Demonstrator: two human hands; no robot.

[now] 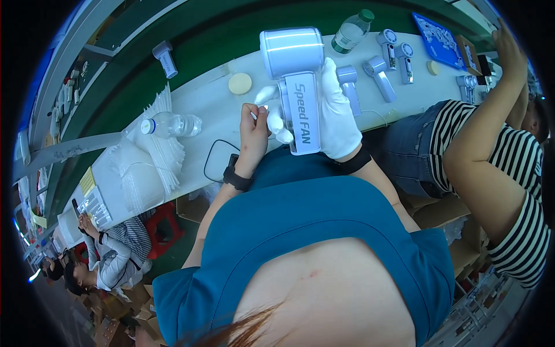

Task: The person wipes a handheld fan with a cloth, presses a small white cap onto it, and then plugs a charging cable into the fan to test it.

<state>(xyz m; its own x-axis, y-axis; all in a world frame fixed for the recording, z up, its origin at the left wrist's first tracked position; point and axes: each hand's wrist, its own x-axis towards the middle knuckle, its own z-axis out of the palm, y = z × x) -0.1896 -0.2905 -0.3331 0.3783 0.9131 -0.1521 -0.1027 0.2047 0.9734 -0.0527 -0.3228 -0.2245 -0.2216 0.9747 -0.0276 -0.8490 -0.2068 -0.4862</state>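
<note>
A pale lavender handheld fan (302, 95) with a wide cylindrical head and a flat handle stands upright in front of me. My right hand (340, 124), in a white glove, is wrapped round its handle, fingers showing on the left side and thumb along the right. My left hand (253, 139) is bare and closed just left of the fan, with a dark band at the wrist. Between its thumb and forefinger pokes a small thin white piece (254, 115), too small to name. Whether the left hand touches the fan is unclear.
Several similar fans (380, 78) lie on the white table (222, 110), before a blue tray (425, 26) of small parts. Two bottles, one lying (173, 125) and one upright (351, 33), flank a cream disc (240, 83). White sleeves (136, 173) pile left; a striped-shirted co-worker (509, 150) is close right.
</note>
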